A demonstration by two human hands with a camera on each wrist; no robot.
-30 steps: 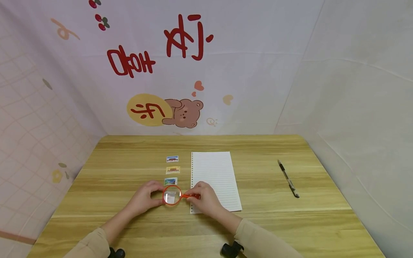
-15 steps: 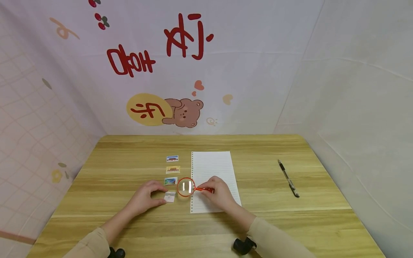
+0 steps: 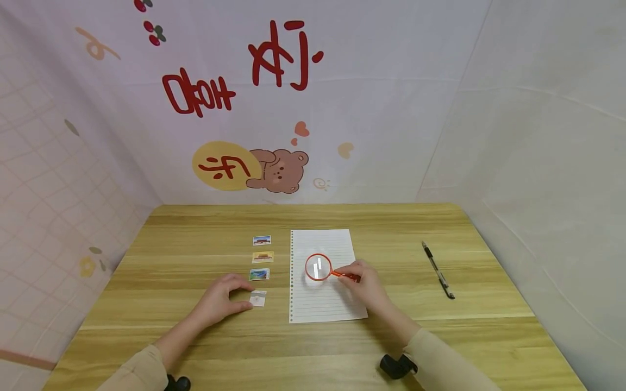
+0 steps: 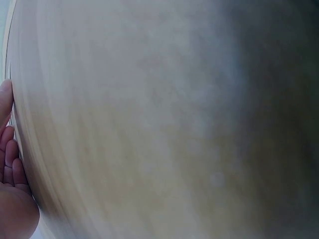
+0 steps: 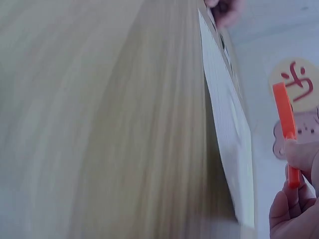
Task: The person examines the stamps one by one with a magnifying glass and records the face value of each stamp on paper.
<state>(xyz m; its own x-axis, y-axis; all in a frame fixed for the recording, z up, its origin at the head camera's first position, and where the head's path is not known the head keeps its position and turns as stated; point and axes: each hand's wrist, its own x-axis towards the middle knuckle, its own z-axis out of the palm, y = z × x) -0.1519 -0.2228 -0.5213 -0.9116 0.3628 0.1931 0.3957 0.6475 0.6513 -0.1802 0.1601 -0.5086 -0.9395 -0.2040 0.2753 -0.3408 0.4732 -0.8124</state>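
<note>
My right hand [image 3: 364,282] pinches the handle of a red-rimmed magnifying glass [image 3: 318,267], its round lens held over the lined sheet of paper [image 3: 327,304]. In the right wrist view its orange-red frame [image 5: 284,109] stands edge-on above the thumb. On the left, my left hand [image 3: 226,298] rests on the table, thumb and forefinger spread at the left corners of a pale grey-white stamp [image 3: 258,298]. Above that stamp lie a blue-green stamp [image 3: 259,274], a yellow stamp [image 3: 263,257] and a blue-and-red stamp [image 3: 262,240], forming a column. The left wrist view shows only part of the hand [image 4: 12,179].
A black capped pen [image 3: 437,270] lies slanted at the right of the wooden table [image 3: 195,239]. White printed cloth [image 3: 381,108] hangs behind the table and along both sides.
My right hand has carried the magnifying glass up and right, from over the pale stamp to over the paper. The left hand stays at the stamp, which is now uncovered.
</note>
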